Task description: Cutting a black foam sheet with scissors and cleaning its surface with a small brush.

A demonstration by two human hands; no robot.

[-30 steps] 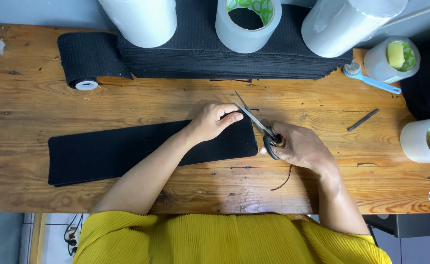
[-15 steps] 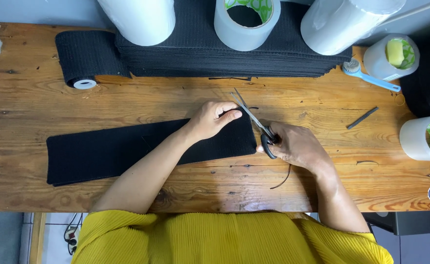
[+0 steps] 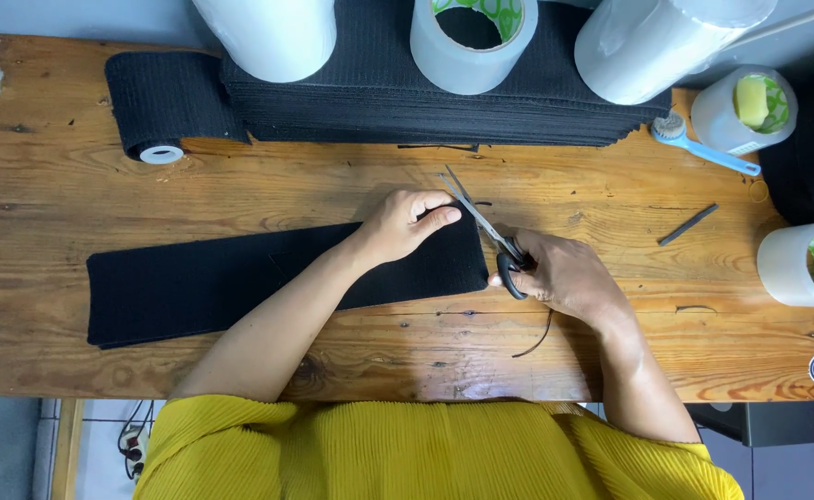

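Head view. Wooden tabletop (image 3: 148, 204), worn and knotted. Black strip (image 3: 240, 282) lies flat across the middle, running left to right. Left hand (image 3: 402, 222) rests pressed on the strip's right end, fingers curled, clasping nothing. Right hand (image 3: 559, 273) clenched around the black handles of scissors (image 3: 485, 227), blades parted at the strip's right edge. Rear edge: stack of black strips (image 3: 444, 111), black roll (image 3: 152, 106), white rolls (image 3: 472, 42). Far right: blue brush (image 3: 703, 148). Loose black thread (image 3: 536, 338) near front edge.

You've got a black fabric strip (image 3: 268, 282) on a warm brown wooden table (image 3: 55, 204), black-handled scissors (image 3: 485, 227), and yellow ribbed top (image 3: 425, 449).
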